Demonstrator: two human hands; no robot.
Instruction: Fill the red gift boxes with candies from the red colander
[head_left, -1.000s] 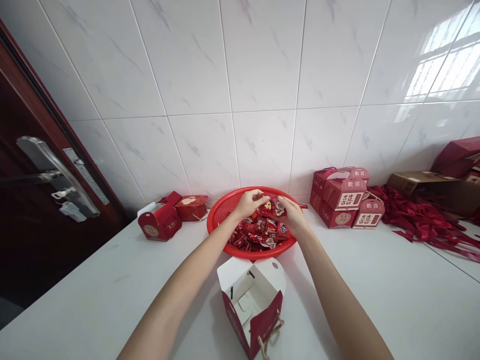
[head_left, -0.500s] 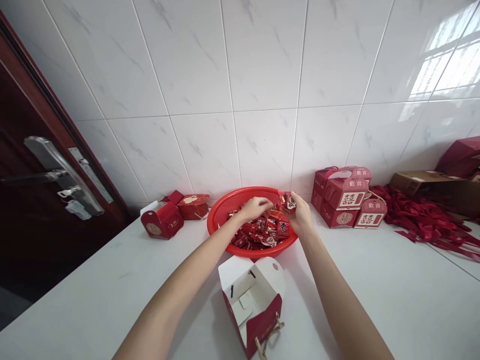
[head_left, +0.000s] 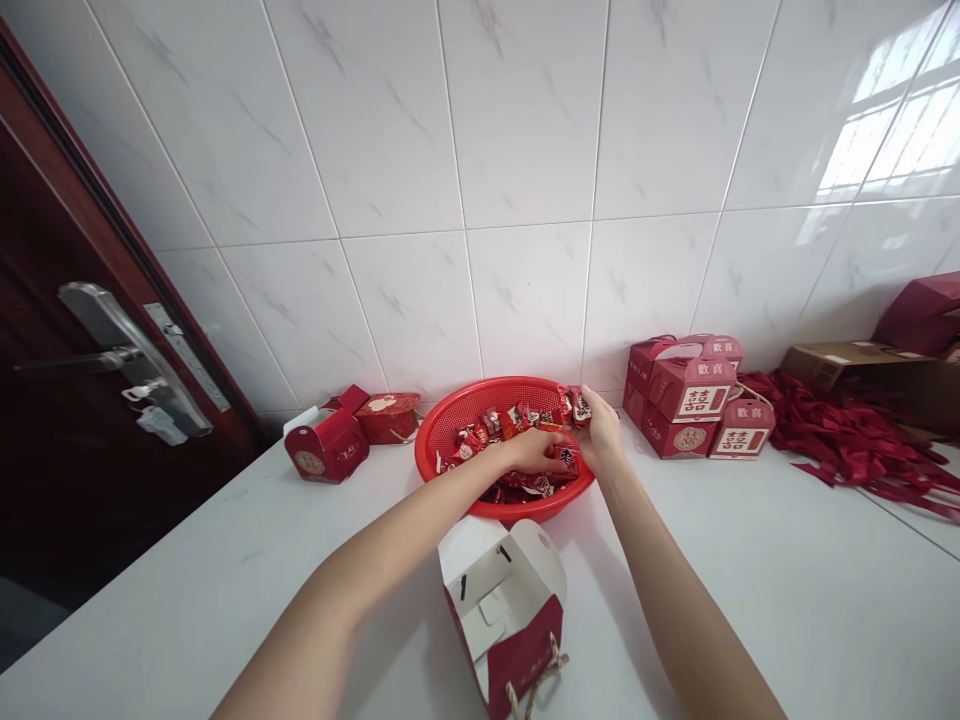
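A red mesh basket (head_left: 442, 412) full of small wrapped candies (head_left: 491, 425) stands on the white table against the wall. My left hand (head_left: 536, 452) reaches over the candies, fingers apart, their tips at a dark red candy packet (head_left: 568, 460) near the basket's right side. At the right rim, my right hand (head_left: 604, 432) is closed on red candy packets (head_left: 577, 406); how many is hidden by the fingers. Just in front of the basket, between my forearms, an open gift box (head_left: 517, 610) shows its white inside, with a twisted rope handle (head_left: 536, 685) at the front.
Closed red gift boxes (head_left: 694, 395) are stacked right of the basket. Beyond them lie a heap of red ribbons (head_left: 832, 430) and a cardboard box (head_left: 847, 362). To the left are an open red box (head_left: 326, 450) and a smaller red box (head_left: 388, 415), near a door handle (head_left: 112, 358).
My left hand has moved right and lower within the basket, uncovering candies on the left. My right hand keeps its hold on the packets at the rim.
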